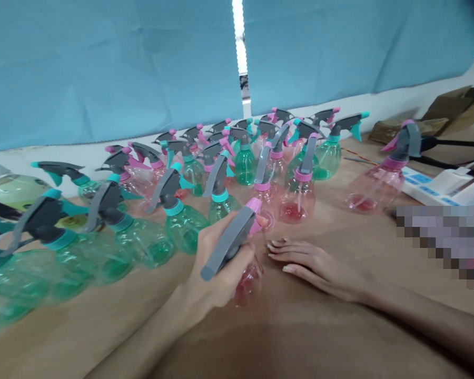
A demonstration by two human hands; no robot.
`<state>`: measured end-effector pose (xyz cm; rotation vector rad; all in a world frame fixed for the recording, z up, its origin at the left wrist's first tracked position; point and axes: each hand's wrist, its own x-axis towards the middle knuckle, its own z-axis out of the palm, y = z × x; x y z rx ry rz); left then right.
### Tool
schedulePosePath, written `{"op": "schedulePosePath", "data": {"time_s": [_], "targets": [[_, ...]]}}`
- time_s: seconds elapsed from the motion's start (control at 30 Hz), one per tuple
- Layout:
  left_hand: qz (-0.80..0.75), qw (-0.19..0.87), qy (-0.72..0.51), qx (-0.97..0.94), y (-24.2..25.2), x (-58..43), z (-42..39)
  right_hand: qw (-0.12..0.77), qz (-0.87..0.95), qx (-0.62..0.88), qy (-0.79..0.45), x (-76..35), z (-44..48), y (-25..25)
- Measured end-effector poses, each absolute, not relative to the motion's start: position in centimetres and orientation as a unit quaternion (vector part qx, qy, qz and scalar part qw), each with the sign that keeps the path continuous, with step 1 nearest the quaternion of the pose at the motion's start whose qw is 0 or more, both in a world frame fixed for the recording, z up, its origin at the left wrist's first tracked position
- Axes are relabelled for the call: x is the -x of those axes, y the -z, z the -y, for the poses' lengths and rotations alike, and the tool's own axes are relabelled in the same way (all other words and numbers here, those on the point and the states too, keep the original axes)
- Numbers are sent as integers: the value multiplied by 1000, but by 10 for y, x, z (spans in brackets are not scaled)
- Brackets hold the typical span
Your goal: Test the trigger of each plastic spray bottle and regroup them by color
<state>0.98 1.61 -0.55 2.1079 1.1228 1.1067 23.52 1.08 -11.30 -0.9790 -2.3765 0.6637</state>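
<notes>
My left hand [217, 268] is closed around the neck of a pink spray bottle [249, 284], just under its grey trigger head with a pink nozzle. The bottle stands upright on the brown table, its lower part showing beneath my fingers. To the right, my right hand [316, 266] lies flat with fingers stretched out, apart from the bottle and holding nothing. Just beyond the hands stand another pink spray bottle [297, 202] and a green spray bottle [186, 226].
Many green and pink spray bottles fill the table's left and back. A pink spray bottle [373, 187] stands alone at right by a white power strip [430, 189] with black cables. Brown cardboard [450, 113] lies behind it. A blue sheet [102, 68] hangs at the back.
</notes>
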Motion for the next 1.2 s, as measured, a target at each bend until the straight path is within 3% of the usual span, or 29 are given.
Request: {"op": "schedulePosePath", "data": {"time_s": [0.67,0.9,1.2], "targets": [[-453,239,-420,-749,-5,-18,-4,242,841,414,-249,-233,-3,111],[-456,223,-430,-746,2,-30,-3,279,815,408,-302,-226,9,79],[-392,317,-430,-749,23,-81,-6,320,787,434,-300,-229,24,56]]}}
